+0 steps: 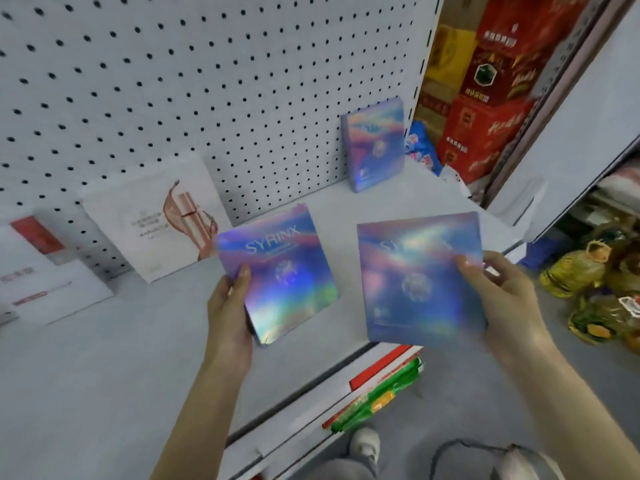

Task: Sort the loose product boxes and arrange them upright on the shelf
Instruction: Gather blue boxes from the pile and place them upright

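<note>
left hand grips holographic box | right hand grips second box

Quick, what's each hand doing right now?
Left hand: holds a shiny SYRINX box.
Right hand: holds another shiny box.

We could not read the blurred lettering on the box in the right hand; most of that hand's fingers lay hidden behind it; the left hand hid its fingers behind the other box; the white box bore print too small to read; the picture's left edge cut off a red-and-white box; the red cartons were blurred.
</note>
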A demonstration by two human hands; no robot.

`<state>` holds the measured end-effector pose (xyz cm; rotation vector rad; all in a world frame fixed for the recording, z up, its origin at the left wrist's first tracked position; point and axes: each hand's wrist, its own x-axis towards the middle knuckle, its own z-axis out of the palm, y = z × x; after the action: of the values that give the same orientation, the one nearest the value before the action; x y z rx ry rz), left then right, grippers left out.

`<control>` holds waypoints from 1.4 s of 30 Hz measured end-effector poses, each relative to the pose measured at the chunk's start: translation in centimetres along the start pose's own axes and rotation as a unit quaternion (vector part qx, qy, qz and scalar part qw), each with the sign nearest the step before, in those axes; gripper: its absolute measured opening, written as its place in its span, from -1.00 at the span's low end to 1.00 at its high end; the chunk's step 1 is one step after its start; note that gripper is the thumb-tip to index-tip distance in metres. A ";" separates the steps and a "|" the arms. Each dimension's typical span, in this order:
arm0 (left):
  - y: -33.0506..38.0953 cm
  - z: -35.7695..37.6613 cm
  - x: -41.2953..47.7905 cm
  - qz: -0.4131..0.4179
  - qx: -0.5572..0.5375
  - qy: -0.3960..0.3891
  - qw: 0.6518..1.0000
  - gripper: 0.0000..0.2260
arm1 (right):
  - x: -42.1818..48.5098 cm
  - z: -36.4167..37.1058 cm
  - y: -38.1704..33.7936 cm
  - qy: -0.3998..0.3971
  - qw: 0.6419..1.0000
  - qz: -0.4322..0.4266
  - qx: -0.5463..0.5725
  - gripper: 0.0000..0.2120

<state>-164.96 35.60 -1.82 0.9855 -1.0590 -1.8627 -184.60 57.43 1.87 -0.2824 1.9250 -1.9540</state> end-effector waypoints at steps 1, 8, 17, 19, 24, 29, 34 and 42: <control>-0.3 1.3 1.5 0.007 0.007 0.003 1.000 -0.77 | 1.6 -0.1 -0.3 -0.008 1.000 0.007 0.002 -0.22; -1.1 6.5 11.2 0.144 0.205 0.026 0.968 -0.97 | 11.4 1.0 -0.5 -0.067 0.997 0.040 0.021 -0.87; 0.2 7.6 18.3 0.170 0.343 0.117 0.917 -0.91 | 20.1 2.7 -1.7 -0.174 0.984 0.039 0.014 -0.65; 0.4 8.0 18.9 0.156 0.353 0.138 0.912 -0.86 | 21.5 3.0 -2.1 -0.192 0.980 0.039 0.020 -0.69; -0.5 8.4 18.4 0.145 0.413 0.189 0.879 -0.69 | 23.6 3.2 -1.8 -0.222 0.973 0.045 0.037 -0.54; -0.3 9.0 18.6 0.133 0.428 0.198 0.872 -0.71 | 26.0 2.0 -0.6 -0.231 0.968 0.078 0.049 -0.77; -0.4 9.6 19.1 0.117 0.379 0.225 0.890 -0.73 | 30.1 1.0 -0.2 -0.213 0.971 0.097 0.051 -0.70; -1.5 10.4 17.0 0.124 0.392 0.329 0.850 -0.58 | 35.9 3.2 -1.5 -0.252 0.966 0.016 0.046 -0.70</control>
<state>-181.47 24.51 -3.62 1.6860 -1.4198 -0.7160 -216.05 40.00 -0.85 -0.6482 1.4948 -1.7305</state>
